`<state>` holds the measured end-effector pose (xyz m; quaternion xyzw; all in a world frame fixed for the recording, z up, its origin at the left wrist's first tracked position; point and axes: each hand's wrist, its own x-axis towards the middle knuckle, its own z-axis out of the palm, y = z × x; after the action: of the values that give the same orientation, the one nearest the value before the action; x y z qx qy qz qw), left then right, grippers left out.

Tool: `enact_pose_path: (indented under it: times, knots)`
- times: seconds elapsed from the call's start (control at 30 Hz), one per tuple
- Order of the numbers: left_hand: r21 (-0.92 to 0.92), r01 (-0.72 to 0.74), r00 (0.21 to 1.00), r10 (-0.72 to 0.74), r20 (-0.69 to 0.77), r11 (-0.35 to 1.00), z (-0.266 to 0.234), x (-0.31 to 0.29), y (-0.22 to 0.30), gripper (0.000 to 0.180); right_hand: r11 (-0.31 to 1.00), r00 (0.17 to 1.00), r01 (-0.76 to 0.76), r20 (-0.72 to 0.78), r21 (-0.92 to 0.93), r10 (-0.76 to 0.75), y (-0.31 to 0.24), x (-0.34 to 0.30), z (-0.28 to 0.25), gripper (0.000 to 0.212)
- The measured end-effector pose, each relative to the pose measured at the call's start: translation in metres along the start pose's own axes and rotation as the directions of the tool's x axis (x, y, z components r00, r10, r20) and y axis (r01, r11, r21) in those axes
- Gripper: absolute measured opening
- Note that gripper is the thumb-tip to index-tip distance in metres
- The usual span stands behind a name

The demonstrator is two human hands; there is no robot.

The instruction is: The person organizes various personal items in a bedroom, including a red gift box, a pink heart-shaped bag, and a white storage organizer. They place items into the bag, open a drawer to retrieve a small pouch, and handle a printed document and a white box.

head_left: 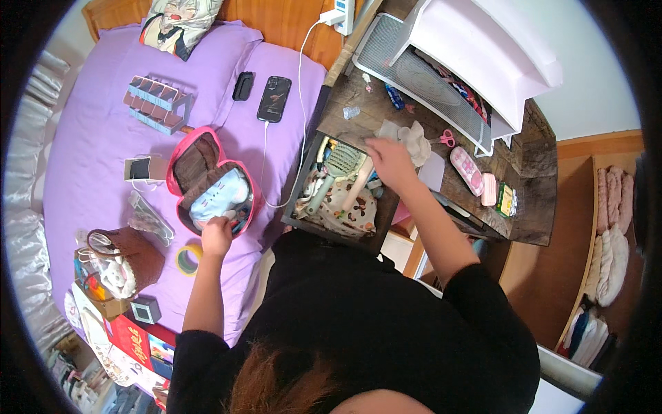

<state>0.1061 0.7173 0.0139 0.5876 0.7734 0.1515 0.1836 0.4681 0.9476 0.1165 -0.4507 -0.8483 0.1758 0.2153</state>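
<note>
At left, a brown woven basket with a looped handle (143,257) holds a white plush toy (118,277); below it, a red sheet (133,341) bears yellow printed characters. Next, an open pink heart-shaped case lined in brown (196,165) contains a light-blue fabric pouch with a drawn face (224,192); the left hand (216,237), fingers bunched together, pinches its lower edge. The dark wooden drawer (387,219) holds a green vented hairbrush (344,163), a pale pink rod (359,185) and cream patterned cloth (357,215). Over its right edge lies the right hand (392,163), fingers bent; whether they grip the rod I cannot tell. Far right, a green-and-yellow box (507,200) carries tiny print.
</note>
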Motion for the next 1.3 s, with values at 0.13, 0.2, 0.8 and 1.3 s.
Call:
enact_pose_path:
  times: [0.13,0.2,0.8,1.3]
  knots:
    - [-0.053,0.012,0.993,-0.018,-0.114,0.999,-0.008,-0.028,0.007,0.010,0.933,0.939,0.290,-0.126,-0.213,-0.320,0.025,0.075,0.018,0.027]
    - [-0.069,0.024,0.992,-0.033,-0.123,0.997,-0.008,-0.040,0.010,0.009,0.836,0.880,0.408,-0.086,-0.366,-0.467,0.035,0.103,0.024,0.025]
    - [-0.776,0.163,0.971,-0.237,0.018,0.609,-0.016,-0.010,0.141,0.012,0.091,0.810,-0.574,0.548,0.814,0.209,-0.026,0.030,-0.010,0.019]
    - [-0.914,0.132,0.991,-0.017,0.136,0.384,-0.019,0.006,0.194,0.009,0.020,0.766,-0.636,0.628,0.772,0.138,-0.084,-0.043,0.012,0.021]
